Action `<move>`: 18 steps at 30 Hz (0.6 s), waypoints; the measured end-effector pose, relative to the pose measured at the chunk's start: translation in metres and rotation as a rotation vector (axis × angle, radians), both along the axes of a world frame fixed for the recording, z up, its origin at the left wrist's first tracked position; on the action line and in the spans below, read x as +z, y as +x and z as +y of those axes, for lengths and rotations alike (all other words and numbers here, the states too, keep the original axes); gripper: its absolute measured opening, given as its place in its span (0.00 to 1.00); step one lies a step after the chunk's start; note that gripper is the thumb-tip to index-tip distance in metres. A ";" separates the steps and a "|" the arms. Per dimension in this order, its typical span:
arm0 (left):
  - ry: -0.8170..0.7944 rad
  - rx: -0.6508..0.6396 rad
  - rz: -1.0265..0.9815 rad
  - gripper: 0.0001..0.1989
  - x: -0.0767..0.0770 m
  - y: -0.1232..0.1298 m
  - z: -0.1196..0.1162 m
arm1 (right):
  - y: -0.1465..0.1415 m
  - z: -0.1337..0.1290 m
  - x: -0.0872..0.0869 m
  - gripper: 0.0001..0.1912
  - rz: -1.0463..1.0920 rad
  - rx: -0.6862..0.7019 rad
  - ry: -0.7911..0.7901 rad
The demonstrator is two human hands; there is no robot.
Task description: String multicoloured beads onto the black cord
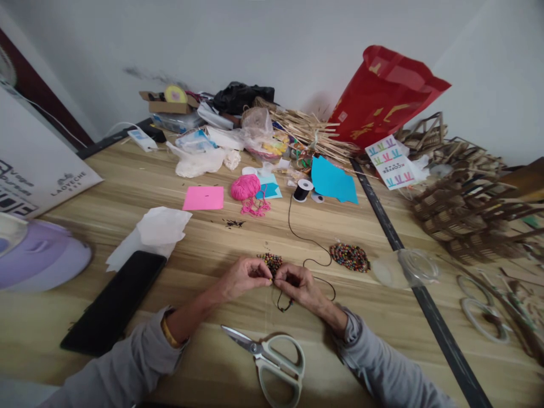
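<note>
My left hand (pixel 244 277) is closed in a pinch on a tiny yellowish bead (pixel 271 279). Its fingertips almost meet those of my right hand (pixel 301 285), which pinches a thin black cord. Below the right hand the black cord (pixel 282 309) hangs in a small loop with a knot. From there it runs across the table to a spool of black cord (pixel 303 190). Just beyond the fingers lies a pile of small multicoloured beads (pixel 271 260), partly hidden by the hands. A coiled bead string (pixel 350 258) rests farther right. Scissors with pale handles (pixel 272 357) lie partly open nearest me.
To the left are a black phone-like slab (pixel 114 303), white paper (pixel 151 235) and a purple object (pixel 42 252). Pink yarn (pixel 245 187), a pink card (pixel 203 198) and blue paper (pixel 334 180) lie farther back. Woven baskets (pixel 467 209) and a red bag (pixel 386 96) stand right.
</note>
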State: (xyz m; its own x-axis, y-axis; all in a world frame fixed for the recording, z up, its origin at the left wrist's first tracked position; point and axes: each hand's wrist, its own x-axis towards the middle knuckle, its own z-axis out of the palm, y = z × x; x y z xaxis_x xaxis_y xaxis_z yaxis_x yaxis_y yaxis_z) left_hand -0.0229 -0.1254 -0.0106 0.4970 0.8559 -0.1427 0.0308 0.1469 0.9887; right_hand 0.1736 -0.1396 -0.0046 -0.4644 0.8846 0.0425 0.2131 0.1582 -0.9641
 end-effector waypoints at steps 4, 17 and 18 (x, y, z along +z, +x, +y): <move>-0.005 -0.004 0.001 0.09 0.000 0.000 -0.001 | 0.000 0.000 0.001 0.16 0.001 0.011 -0.011; -0.025 -0.011 -0.032 0.10 -0.003 0.001 0.000 | 0.001 0.000 -0.001 0.16 0.019 0.027 0.002; -0.022 -0.013 -0.030 0.09 -0.003 0.001 0.000 | 0.001 0.000 -0.001 0.16 0.020 0.030 0.003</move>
State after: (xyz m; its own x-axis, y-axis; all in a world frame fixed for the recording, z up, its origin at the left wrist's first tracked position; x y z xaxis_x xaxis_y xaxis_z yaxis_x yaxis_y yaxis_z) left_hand -0.0217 -0.1255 -0.0140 0.5120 0.8465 -0.1459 0.0032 0.1680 0.9858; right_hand 0.1746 -0.1393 -0.0052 -0.4895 0.8703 0.0542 0.1893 0.1667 -0.9677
